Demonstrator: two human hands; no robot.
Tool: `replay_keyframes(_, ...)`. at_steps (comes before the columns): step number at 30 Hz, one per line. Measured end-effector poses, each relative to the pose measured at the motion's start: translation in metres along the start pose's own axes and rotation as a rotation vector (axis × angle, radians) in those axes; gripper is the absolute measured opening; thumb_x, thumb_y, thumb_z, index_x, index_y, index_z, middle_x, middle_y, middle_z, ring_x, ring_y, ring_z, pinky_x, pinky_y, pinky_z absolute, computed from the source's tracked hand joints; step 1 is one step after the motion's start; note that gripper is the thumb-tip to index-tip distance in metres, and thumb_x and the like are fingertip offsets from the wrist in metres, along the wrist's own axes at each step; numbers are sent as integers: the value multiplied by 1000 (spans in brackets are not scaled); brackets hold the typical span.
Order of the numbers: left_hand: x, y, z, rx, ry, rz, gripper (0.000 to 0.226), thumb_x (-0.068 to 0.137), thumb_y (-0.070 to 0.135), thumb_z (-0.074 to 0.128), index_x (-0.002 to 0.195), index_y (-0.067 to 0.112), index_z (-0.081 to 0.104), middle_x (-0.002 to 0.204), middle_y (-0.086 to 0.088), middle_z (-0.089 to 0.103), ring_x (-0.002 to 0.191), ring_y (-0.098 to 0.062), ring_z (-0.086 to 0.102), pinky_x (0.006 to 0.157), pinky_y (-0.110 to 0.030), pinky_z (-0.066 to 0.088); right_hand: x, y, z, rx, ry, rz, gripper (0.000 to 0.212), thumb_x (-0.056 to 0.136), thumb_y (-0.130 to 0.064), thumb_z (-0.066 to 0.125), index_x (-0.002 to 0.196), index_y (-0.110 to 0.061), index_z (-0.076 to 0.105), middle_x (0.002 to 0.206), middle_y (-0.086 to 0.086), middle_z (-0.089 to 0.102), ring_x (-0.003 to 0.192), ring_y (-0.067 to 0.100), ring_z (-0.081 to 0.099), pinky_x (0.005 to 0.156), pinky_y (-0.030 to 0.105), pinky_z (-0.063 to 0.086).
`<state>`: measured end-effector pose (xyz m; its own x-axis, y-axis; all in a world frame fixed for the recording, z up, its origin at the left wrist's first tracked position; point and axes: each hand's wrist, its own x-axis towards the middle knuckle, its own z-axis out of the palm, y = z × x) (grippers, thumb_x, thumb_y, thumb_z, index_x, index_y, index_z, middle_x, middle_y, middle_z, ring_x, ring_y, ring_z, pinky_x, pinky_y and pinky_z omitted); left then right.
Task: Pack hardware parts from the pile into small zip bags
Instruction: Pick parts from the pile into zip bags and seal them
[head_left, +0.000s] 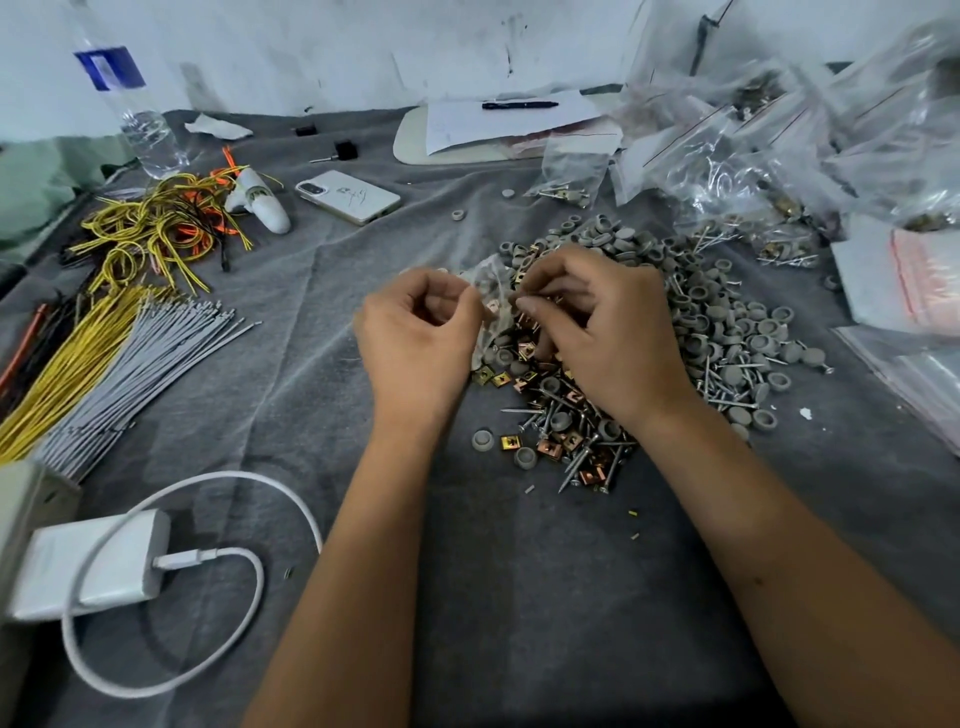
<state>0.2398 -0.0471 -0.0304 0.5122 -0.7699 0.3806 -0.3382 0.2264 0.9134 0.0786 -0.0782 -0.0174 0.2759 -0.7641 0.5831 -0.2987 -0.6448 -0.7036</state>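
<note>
Small clear zip bag (491, 296) sits mid-table at the near-left edge of the parts pile (649, 332), held up between both hands. Left hand (415, 338) pinches the bag's left edge, fingers curled. Right hand (597, 332) pinches a few thin nails (535, 300) at the bag mouth, fingertips touching the bag. Some copper-colored clips already show inside the bag.

Pile is grey round caps, nails, brass/copper square clips, spread on the grey cloth (311, 415) under and right of the right hand. Filled bags (753, 156) are heaped far right. Left side: yellow wire bundle (78, 358) beside grey ties (140, 364), phone (348, 196), water bottle (135, 104). Near left: white charger (88, 566) with looped cable. Pen (519, 105) on paper at the back.
</note>
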Motion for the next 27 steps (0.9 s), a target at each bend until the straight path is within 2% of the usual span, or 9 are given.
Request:
replay_keyframes(3, 1, -1, 1, 80, 81, 11, 25, 84, 10, 73, 71, 30, 69, 60, 11, 64, 56, -3, 59, 57, -24, 48, 2, -3, -4, -72, -129, -82, 19, 84, -32, 82, 91, -17, 73, 86, -11, 71, 76, 3, 67, 71, 26, 56)
replay_keyframes(6, 2, -4, 2, 57, 98, -20, 17, 85, 7, 73, 74, 20, 72, 66, 1, 70, 60, -10, 63, 59, -30, 53, -1, -6, 1, -307, -573, -106, 34, 72, -64, 77, 83, -31, 76, 82, -16, 66, 90, 9, 53, 81, 39, 49)
replay_keyframes(9, 4, -7, 3, 23, 68, -64, 9, 87, 7, 74, 79, 11, 76, 68, -2, 70, 63, -13, 62, 61, -30, 51, -3, -7, 11, -440, -755, -134, 30, 72, -64, 80, 83, -37, 73, 83, -18, 64, 95, 9, 44, 86, 37, 39)
replay_keyframes(11, 5, -9, 4, 12, 48, -90, 12, 87, 7, 76, 78, 15, 75, 64, 5, 66, 60, -8, 60, 60, -26, 48, -3, -7, 12, -439, -755, -137, 25, 77, -58, 80, 84, -36, 73, 81, -20, 62, 94, 6, 43, 85, 36, 32)
replay_keyframes(14, 6, -11, 6, 15, 32, -102, 17, 87, 8, 76, 76, 20, 74, 63, 10, 65, 60, -7, 60, 59, -27, 49, -2, -9, 6, -296, -724, -82, 17, 81, -41, 83, 85, -29, 72, 84, -17, 61, 91, 3, 49, 87, 32, 38)
replay_keyframes(17, 7, -14, 6, -24, -23, -110, 14, 86, 6, 75, 77, 17, 74, 64, 3, 67, 62, -14, 63, 61, -33, 51, 1, -12, -1, -28, -458, -3, 13, 83, -23, 83, 89, -20, 71, 91, -12, 63, 87, 4, 59, 80, 20, 47)
replay_keyframes(19, 6, -13, 6, -66, -109, -108, 10, 85, 8, 76, 77, 15, 75, 64, -1, 67, 60, -18, 60, 59, -33, 48, 4, -10, -5, -55, -219, -6, 14, 85, -18, 82, 94, -16, 71, 96, -7, 63, 86, 3, 60, 77, 14, 46)
replay_keyframes(21, 5, -10, 7, -131, -181, -99, 7, 83, 11, 77, 77, 14, 76, 63, -4, 65, 58, -20, 56, 56, -31, 45, 6, -8, -6, -147, -122, -3, 15, 87, -16, 80, 98, -15, 71, 98, -6, 61, 86, -1, 57, 78, 12, 43)
replay_keyframes(27, 1, -6, 8, -325, -284, -111, 8, 86, 6, 74, 78, 8, 73, 55, -1, 61, 43, -6, 49, 43, -17, 38, 3, 0, -4, -391, -225, -54, 22, 86, -14, 79, 107, -12, 74, 100, -4, 58, 96, 13, 57, 88, 36, 52)
